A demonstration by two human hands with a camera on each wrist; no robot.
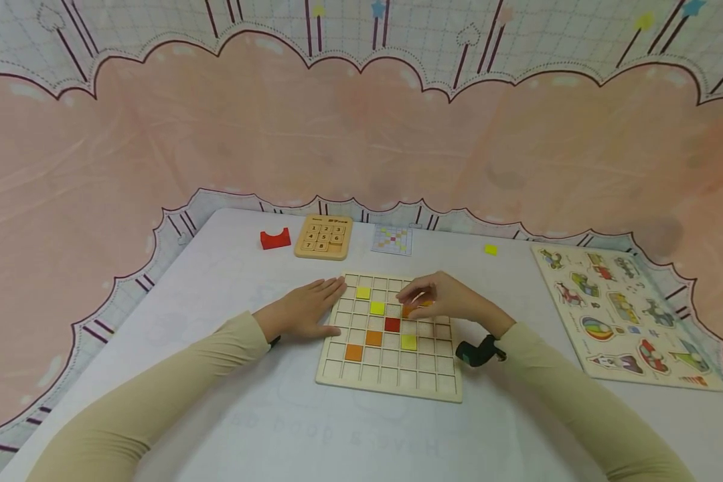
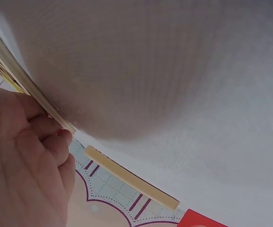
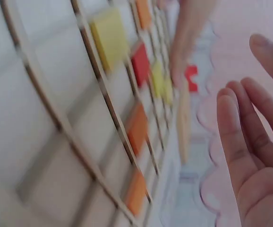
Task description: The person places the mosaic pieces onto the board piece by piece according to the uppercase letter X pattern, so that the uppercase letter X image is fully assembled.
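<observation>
A square wooden grid board (image 1: 389, 386) lies on the table with yellow, orange and red tiles in its cells. The red tile (image 1: 392, 325) is near the middle, with a yellow tile (image 1: 409, 342) to its lower right. My left hand (image 1: 307, 309) lies beside the board, its fingertips at the left edge. Over the upper right part hovers my right hand (image 1: 448, 299), partly hiding an orange tile (image 1: 406, 312). In the right wrist view, its thumb stands apart from the fingers (image 3: 235, 137) and nothing shows between them.
Behind the board are a red notched block (image 1: 275, 239), a wooden number puzzle (image 1: 323, 237) and a small pattern card (image 1: 392, 239). A loose yellow tile (image 1: 491, 250) lies at the back right. A picture puzzle board (image 1: 623, 314) occupies the right side.
</observation>
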